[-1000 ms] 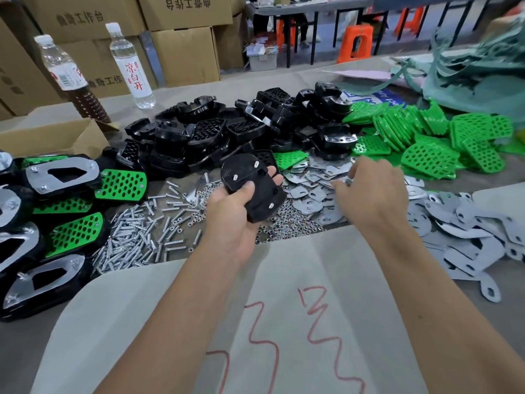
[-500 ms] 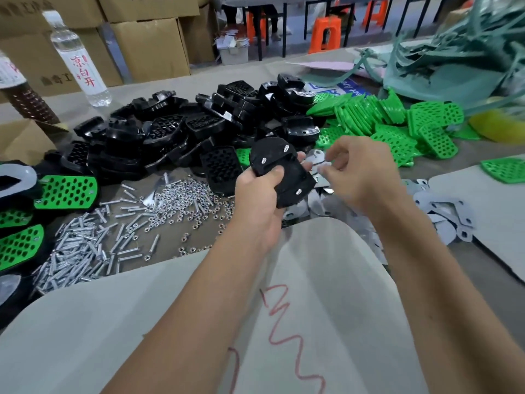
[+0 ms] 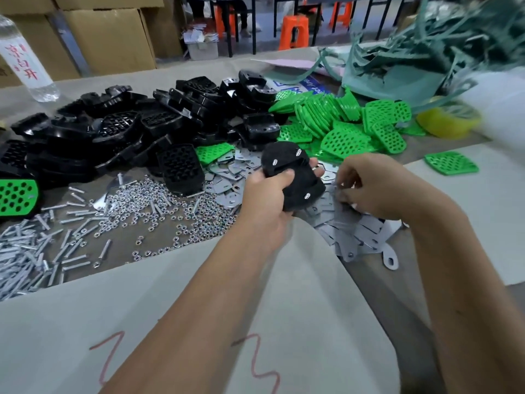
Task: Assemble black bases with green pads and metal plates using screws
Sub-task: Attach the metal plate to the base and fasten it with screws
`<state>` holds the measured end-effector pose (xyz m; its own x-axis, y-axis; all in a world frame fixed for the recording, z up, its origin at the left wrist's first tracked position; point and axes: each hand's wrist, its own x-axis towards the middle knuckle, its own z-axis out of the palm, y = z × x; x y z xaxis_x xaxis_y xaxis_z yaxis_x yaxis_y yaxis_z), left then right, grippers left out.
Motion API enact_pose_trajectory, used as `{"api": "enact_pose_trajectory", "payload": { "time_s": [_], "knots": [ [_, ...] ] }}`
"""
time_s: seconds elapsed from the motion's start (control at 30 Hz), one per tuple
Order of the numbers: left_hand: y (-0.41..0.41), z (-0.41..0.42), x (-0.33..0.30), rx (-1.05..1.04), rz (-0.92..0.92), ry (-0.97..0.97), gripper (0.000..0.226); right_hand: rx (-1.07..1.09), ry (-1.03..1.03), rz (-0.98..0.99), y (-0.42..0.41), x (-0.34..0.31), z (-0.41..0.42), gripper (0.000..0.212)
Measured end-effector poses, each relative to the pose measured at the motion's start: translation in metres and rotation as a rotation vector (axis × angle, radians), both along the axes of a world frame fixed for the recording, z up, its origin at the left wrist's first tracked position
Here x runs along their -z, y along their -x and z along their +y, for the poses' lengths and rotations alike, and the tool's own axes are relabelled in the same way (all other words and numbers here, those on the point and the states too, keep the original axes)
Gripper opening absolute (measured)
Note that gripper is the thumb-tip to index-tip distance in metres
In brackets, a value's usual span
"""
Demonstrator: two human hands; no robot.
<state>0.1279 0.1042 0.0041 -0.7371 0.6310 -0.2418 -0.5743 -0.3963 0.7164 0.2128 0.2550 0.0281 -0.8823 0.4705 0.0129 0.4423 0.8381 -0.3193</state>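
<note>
Black base (image 3: 292,174), screw tips poking through, stays gripped in the left hand (image 3: 267,200) above the metal plates (image 3: 355,231), while the right hand (image 3: 377,186) at three o'clock has dropped onto them, fingers curled, apparently picking one to fit, its catch unclear.

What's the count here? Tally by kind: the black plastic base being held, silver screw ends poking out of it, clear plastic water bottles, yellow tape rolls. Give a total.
Black plastic base, held in the left hand: 1
Silver screw ends showing on it: 3
Clear plastic water bottle: 1
Yellow tape roll: 1
Total: 6
</note>
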Motion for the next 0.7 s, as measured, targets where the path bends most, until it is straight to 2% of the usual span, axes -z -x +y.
{"api": "enact_pose_trajectory", "payload": {
  "time_s": [0.23, 0.5, 0.7],
  "knots": [
    [0.014, -0.02, -0.002, -0.062, -0.008, -0.019, 0.032, 0.103, 0.027, 0.533, 0.021, -0.009, -0.009, 0.018],
    [0.029, -0.042, 0.004, -0.132, 0.045, 0.08, 0.03, 0.16, 0.437, 0.723, 0.035, 0.003, -0.027, 0.012],
    [0.04, -0.058, 0.005, -0.173, 0.081, 0.101, 0.028, 0.215, 0.773, 0.904, 0.055, 0.003, -0.047, 0.017]
  ]
}}
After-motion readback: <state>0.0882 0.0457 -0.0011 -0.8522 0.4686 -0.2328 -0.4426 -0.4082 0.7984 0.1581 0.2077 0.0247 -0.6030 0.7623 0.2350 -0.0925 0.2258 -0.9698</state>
